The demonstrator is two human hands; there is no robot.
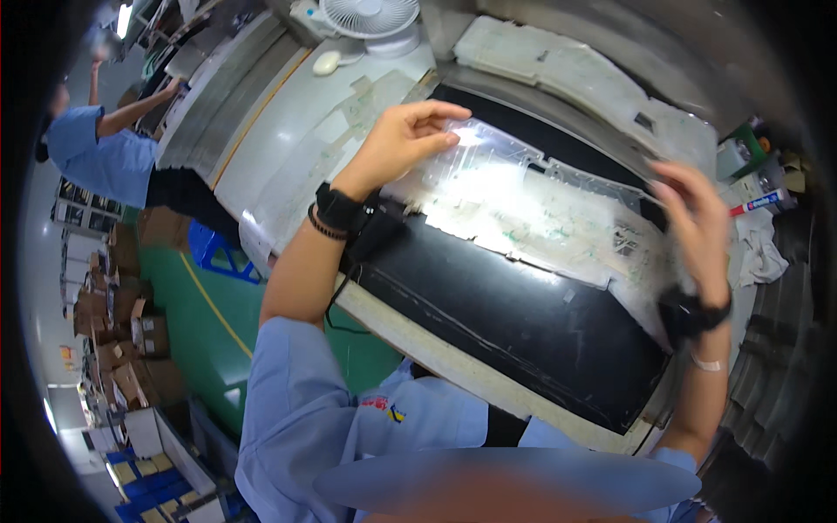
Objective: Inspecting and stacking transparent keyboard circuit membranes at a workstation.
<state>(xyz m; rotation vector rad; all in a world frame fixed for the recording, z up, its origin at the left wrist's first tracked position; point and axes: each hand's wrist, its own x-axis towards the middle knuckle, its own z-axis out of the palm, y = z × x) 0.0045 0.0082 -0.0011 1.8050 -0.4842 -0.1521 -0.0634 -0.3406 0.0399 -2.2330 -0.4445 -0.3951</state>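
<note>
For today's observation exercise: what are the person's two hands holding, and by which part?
Both hands hold one clear plastic sheet over the black panel: left hand at its left end, right hand at its right end.

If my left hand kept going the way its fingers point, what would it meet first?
The left hand already grips the translucent sheet, fingers pointing toward its right side. It would probably slide further across that sheet; depth is unclear.

a green floor [196, 327] with a yellow line [214, 309] is seen at left. cardboard boxes [113, 340] are stacked along it. a white fan [370, 22] is placed on the bench.
</note>
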